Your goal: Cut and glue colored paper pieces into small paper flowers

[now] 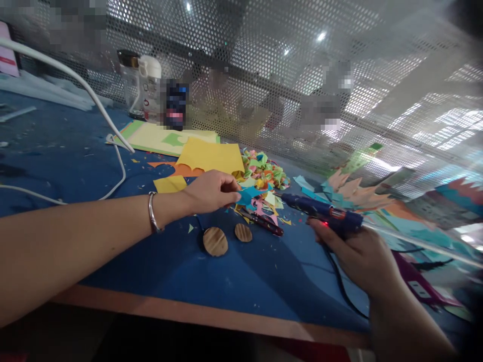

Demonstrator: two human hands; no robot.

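Note:
My left hand [213, 192], with a silver bangle at the wrist, pinches a small blue paper cutout [252, 195] above the table. Closed around a dark blue hot glue gun [320, 208] is my right hand [358, 251]. A red light glows on the gun, and its nozzle points left, close to the blue paper. Below the paper lie two round corrugated cardboard discs [215, 242], one larger than the other. A dark pen-like tool [264, 222] rests just above the smaller disc [243, 232]. Behind the left hand sits a yellow paper sheet [213, 156] with a scalloped lower edge.
A pile of colourful paper pieces [266, 168] stands against the perforated screen [241, 80]. Two bottles [150, 90] and a phone [175, 105] are at the back. White cables [75, 70] cross the left side. A purple power strip [422, 284] and layered paper shapes [350, 193] lie right.

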